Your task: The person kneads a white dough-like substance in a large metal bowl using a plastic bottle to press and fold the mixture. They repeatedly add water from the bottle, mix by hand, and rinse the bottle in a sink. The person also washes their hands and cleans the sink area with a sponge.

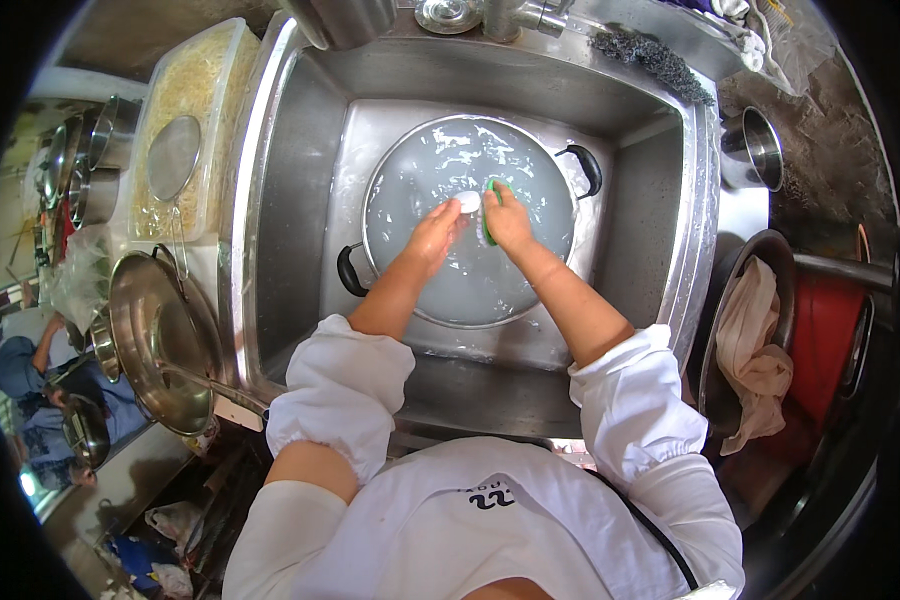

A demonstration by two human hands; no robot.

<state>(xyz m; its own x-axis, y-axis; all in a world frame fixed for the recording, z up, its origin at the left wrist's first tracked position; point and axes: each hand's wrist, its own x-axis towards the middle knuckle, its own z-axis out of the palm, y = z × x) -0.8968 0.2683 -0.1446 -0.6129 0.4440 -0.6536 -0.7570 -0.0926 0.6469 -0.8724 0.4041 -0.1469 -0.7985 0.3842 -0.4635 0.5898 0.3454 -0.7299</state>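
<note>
A wide metal pot (469,325) with two black handles stands in the stainless steel sink, filled with cloudy water (412,180). Over its middle, my left hand (435,234) holds a small white, rounded object (467,201), perhaps an egg, between thumb and fingers. Just to the right, my right hand (508,217) grips a green scrubbing brush (490,234) with pale bristles turned toward the white object. A narrow gap separates brush and object. The fingers of both hands are partly hidden from above.
Sink walls (641,247) surround the pot. A faucet (504,19) and dark scouring mesh (649,60) sit at the back. Left are a tub of pale shreds (169,82), a strainer (174,157) and a metal basin (131,300). Right, cloth (754,352) lies in a bowl. Another person (26,360) is far left.
</note>
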